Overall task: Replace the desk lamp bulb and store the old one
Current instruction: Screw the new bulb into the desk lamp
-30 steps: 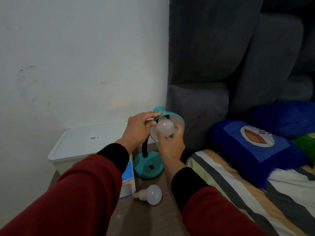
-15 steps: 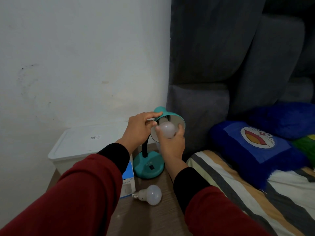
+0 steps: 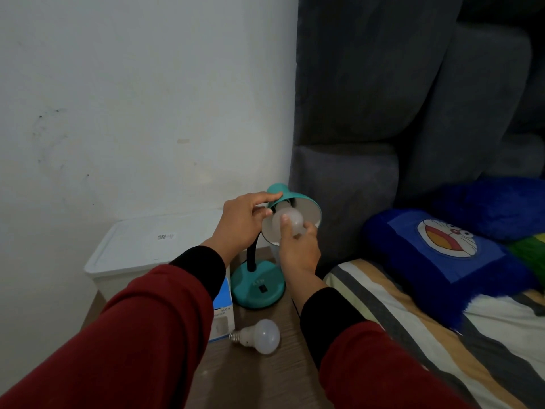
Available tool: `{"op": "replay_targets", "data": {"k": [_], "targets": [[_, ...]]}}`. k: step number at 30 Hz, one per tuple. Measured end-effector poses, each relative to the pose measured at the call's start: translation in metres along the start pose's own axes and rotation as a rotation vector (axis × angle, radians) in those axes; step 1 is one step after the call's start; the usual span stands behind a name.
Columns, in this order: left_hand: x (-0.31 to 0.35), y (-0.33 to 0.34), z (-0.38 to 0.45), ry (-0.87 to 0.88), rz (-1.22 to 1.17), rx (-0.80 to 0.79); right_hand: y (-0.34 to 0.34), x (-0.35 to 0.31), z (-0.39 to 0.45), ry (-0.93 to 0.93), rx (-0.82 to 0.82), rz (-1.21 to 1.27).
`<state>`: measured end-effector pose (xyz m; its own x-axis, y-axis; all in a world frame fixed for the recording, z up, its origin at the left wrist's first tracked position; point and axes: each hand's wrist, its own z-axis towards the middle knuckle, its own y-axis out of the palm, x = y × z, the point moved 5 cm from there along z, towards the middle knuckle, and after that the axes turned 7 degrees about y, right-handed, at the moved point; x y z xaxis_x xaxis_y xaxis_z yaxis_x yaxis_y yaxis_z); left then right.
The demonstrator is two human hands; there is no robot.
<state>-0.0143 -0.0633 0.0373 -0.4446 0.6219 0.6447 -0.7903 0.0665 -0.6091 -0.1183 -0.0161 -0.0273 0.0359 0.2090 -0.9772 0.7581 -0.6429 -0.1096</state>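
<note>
A teal desk lamp (image 3: pixel 259 287) stands on the wooden bedside table (image 3: pixel 265 376), its shade (image 3: pixel 308 206) tilted toward me. My left hand (image 3: pixel 243 222) grips the top edge of the shade. My right hand (image 3: pixel 298 246) holds a white bulb (image 3: pixel 290 219) that sits in the mouth of the shade, thumb and fingers wrapped around it. A second white bulb (image 3: pixel 259 336) lies loose on the table in front of the lamp base, screw cap pointing left. A blue and white bulb box (image 3: pixel 222 314) stands beside it, partly hidden by my left sleeve.
A white lidded plastic bin (image 3: pixel 141 249) stands left of the lamp against the wall. A grey padded headboard (image 3: pixel 383 128) rises behind. To the right lies a bed with a striped sheet (image 3: pixel 413 335) and a blue cartoon pillow (image 3: pixel 442 252).
My right hand has shifted its grip on the bulb in the shade, thumb now across its front. The left hand stays on the shade. The loose bulb has not moved.
</note>
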Motion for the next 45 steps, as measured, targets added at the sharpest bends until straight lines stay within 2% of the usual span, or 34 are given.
{"op": "replay_targets", "data": {"k": [4,8,12,16,21,26,32,37,40,45], "targets": [[-0.001,0.002,0.0,-0.023,-0.001,0.009,-0.003,-0.006,-0.004,-0.127,0.02,-0.079],[-0.002,0.002,0.001,-0.012,0.005,-0.001,-0.006,-0.006,-0.003,-0.079,-0.024,-0.063],[-0.003,0.004,0.0,-0.016,-0.007,0.006,-0.006,-0.008,-0.006,-0.149,0.011,-0.113],[-0.003,0.003,0.002,-0.003,0.014,0.004,-0.004,-0.006,-0.003,-0.069,-0.035,-0.033],[-0.004,0.004,0.002,0.0,-0.012,0.009,-0.001,-0.01,-0.005,-0.152,0.014,-0.101],[-0.004,0.004,0.003,0.007,-0.008,0.005,-0.003,-0.009,-0.003,-0.123,-0.024,-0.077],[-0.004,0.004,0.005,0.006,-0.005,0.011,-0.008,-0.013,-0.002,-0.172,-0.013,-0.131],[-0.005,0.005,0.004,-0.002,-0.007,0.008,-0.008,-0.014,-0.002,-0.124,-0.037,-0.125],[-0.006,0.007,0.005,-0.01,0.007,0.005,-0.009,-0.017,0.002,-0.106,-0.073,-0.193],[-0.003,0.007,0.002,-0.007,0.036,0.004,-0.009,-0.019,0.008,-0.049,-0.159,-0.46]]}}
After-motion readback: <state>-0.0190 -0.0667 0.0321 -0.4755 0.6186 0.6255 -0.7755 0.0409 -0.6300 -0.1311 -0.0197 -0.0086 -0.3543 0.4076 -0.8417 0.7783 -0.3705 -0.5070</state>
